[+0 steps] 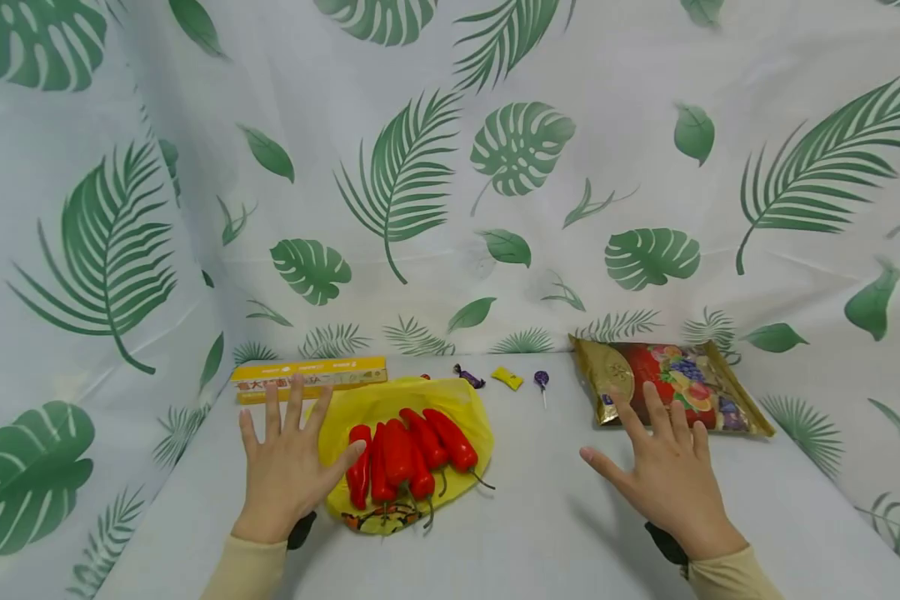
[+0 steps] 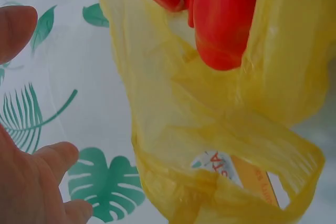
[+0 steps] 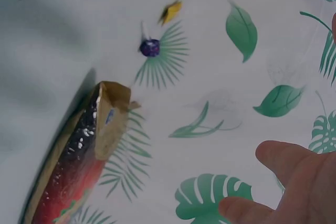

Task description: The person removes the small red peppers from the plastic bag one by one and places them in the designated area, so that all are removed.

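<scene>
Both hands hover palm down with fingers spread, holding nothing. My left hand [image 1: 287, 471] is beside the left edge of a yellow plastic bag [image 1: 465, 400], its thumb overlapping the bag in the head view. Several red peppers [image 1: 399, 454] with green stems lie on the bag; the left wrist view shows them and the bag [image 2: 157, 108] up close. My right hand [image 1: 671, 475] is nearest a gold and red packet [image 1: 682, 375] with fruit printed on it, its fingertips overlapping the packet's lower edge in the head view. Whether they touch it cannot be told.
A yellow pasta box [image 1: 345, 372] lies behind the bag at the left. Along the back lie a dark purple wrapped candy [image 1: 470, 377], a yellow wrapped candy [image 1: 507, 378] and a purple lollipop [image 1: 542, 380]. Leaf-patterned sheeting [image 1: 420, 208] rises behind and at both sides.
</scene>
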`<state>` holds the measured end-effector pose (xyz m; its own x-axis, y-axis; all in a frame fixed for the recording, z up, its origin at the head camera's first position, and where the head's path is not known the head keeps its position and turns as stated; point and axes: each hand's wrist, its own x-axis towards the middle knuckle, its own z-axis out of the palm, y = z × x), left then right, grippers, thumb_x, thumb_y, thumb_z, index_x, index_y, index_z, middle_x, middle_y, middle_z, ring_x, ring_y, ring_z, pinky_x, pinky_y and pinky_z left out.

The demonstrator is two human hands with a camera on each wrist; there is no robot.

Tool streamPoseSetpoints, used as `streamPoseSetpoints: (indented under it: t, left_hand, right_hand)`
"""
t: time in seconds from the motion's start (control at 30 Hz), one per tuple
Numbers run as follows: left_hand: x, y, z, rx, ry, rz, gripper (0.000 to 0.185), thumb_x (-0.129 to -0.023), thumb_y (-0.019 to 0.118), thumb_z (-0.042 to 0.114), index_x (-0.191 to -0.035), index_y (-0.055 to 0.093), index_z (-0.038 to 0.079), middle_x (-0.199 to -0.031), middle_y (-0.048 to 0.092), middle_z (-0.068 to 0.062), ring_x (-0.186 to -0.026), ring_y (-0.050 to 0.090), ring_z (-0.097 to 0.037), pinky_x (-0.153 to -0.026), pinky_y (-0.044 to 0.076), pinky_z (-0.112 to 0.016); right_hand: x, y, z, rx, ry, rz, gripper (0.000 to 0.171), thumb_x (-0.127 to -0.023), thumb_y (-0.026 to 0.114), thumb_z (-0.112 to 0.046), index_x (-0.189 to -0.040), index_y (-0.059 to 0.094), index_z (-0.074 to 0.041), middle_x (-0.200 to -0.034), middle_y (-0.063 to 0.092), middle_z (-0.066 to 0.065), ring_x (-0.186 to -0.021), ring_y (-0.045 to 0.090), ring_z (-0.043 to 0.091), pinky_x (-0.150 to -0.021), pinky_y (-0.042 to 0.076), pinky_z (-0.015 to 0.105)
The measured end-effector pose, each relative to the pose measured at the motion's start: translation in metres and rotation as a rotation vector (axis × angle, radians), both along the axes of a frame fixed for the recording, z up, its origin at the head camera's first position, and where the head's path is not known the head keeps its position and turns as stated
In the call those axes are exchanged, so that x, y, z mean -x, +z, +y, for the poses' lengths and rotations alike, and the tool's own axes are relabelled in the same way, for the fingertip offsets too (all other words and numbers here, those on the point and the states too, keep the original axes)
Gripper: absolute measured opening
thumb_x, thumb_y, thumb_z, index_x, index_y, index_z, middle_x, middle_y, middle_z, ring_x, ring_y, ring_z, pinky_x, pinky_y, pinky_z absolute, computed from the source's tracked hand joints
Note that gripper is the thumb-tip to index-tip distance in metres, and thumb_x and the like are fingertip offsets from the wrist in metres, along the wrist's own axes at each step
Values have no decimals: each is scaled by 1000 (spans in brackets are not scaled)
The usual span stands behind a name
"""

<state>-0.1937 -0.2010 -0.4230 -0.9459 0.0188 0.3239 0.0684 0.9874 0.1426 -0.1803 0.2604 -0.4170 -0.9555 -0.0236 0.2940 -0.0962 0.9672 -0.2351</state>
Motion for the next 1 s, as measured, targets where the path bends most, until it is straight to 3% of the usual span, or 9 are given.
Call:
streamPoseSetpoints:
  t: [0.27, 0.47, 0.63, 0.77, 0.87, 1.0]
  left_hand:
    - [3, 5, -11, -45, 24, 40, 92, -92, 59, 68, -165, 29, 18, -174, 11, -22, -159, 5, -52, -120, 4, -80]
    - [2, 4, -18, -106, 16, 109, 85, -92, 70, 54, -159, 40, 10, -170, 22, -27, -154, 22, -52, -115, 22, -79]
    - [2, 4, -19, -205, 25, 104, 67, -93, 73, 38, -144, 52, 1, -156, 41, -31, -133, 47, -56, -101, 44, -75]
    - [2, 6, -20, -298, 19, 74, 54, -94, 75, 29, -134, 60, -4, -136, 57, -30, -113, 61, -48, -95, 55, -62]
    - [1, 6, -21, -353, 15, 50, 45, -94, 76, 25, -127, 66, -4, -122, 66, -25, -99, 67, -37, -89, 59, -53]
    - [2, 5, -22, -388, 18, 38, 35, -91, 79, 19, -118, 72, -1, -104, 72, -18, -82, 66, -26, -78, 60, -44]
  right_hand:
    - [5, -1, -2, 18, 17, 1, 102, -89, 57, -79, -168, 14, -31, -170, 15, 30, -146, 20, 69, -114, 10, 84]
    - [9, 1, -9, 25, 53, -17, 101, -90, 60, -75, -168, 17, -26, -167, 21, 34, -144, 24, 68, -112, 16, 84]
    - [14, 4, -24, 71, 115, -96, 96, -94, 56, -72, -167, 21, -20, -165, 25, 35, -143, 33, 66, -111, 27, 82]
    - [19, 3, -39, 108, 162, -135, 92, -97, 53, -71, -167, 21, -21, -167, 26, 31, -141, 41, 62, -107, 38, 79]
    - [24, -1, -51, 160, 215, -153, 87, -99, 56, -64, -166, 24, -20, -166, 32, 28, -143, 43, 56, -107, 41, 75]
    - [32, -7, -71, 253, 334, -134, 72, -99, 68, -42, -159, 41, -12, -158, 49, 21, -140, 53, 46, -109, 47, 65]
